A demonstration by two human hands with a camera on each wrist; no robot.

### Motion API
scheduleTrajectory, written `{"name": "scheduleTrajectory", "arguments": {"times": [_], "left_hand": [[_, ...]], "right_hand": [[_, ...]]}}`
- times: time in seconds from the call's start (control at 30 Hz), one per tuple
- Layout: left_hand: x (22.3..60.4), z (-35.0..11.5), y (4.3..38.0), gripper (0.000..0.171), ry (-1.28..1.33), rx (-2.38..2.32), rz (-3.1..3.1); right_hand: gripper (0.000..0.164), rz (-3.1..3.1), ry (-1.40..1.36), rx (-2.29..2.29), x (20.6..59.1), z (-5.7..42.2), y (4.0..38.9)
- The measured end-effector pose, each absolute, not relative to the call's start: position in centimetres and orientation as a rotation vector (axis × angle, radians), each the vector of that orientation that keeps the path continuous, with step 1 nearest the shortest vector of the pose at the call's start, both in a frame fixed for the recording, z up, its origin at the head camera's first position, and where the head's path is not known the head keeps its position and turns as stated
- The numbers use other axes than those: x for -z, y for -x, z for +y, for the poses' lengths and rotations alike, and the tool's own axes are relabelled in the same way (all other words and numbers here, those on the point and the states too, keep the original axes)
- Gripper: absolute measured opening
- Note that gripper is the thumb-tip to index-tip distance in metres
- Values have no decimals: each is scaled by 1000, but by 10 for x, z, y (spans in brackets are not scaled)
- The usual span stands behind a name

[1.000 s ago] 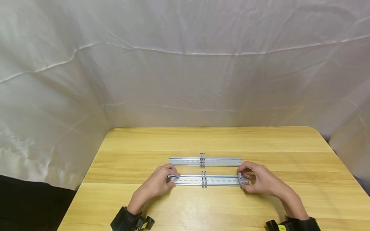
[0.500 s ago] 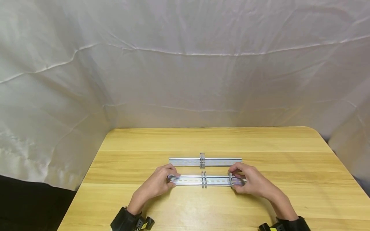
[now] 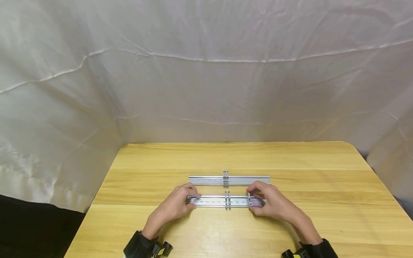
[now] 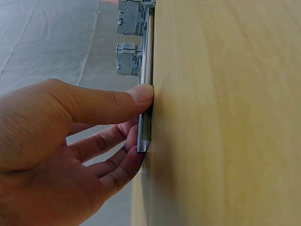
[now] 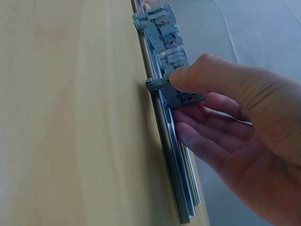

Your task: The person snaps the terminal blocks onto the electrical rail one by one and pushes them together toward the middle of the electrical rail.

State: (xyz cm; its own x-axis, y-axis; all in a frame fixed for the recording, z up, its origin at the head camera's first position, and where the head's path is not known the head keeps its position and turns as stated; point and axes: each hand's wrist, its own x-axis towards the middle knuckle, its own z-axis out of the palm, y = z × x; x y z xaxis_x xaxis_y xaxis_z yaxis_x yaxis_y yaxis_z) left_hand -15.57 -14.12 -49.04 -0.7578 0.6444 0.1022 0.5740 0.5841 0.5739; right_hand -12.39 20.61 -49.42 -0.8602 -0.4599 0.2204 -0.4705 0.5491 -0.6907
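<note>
A silver slotted DIN rail (image 3: 209,201) lies across the table nearest the person. My left hand (image 3: 175,203) pinches its left end, thumb on the near edge and fingers on the far one, as the left wrist view shows along the rail (image 4: 146,125). Grey terminal blocks (image 3: 227,200) are seated around the rail's middle. To their right, my right hand (image 3: 272,202) grips another grey terminal block (image 5: 176,96) between thumb and fingers. That block stands upright on the rail, a short gap from the middle ones. The hand covers part of the rail's right end.
Behind and parallel lies a second DIN rail (image 3: 248,180) with grey terminal blocks (image 3: 225,179) clustered near its middle. Both rails rest on a wooden table (image 3: 206,233). A pale cloth (image 3: 206,89) hangs behind the table's far edge.
My right hand has moved left along the near rail with its terminal block, from close to the right end toward the middle blocks. The left hand has stayed in place.
</note>
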Motion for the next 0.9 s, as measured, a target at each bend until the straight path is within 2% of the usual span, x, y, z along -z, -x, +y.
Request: {"name": "scheduleTrajectory", "arguments": {"times": [0.9], "left_hand": [[492,-144,156,30,-1033,-911,2689]], "right_hand": [[51,-2780,-804,-1245,498,162,130]]}}
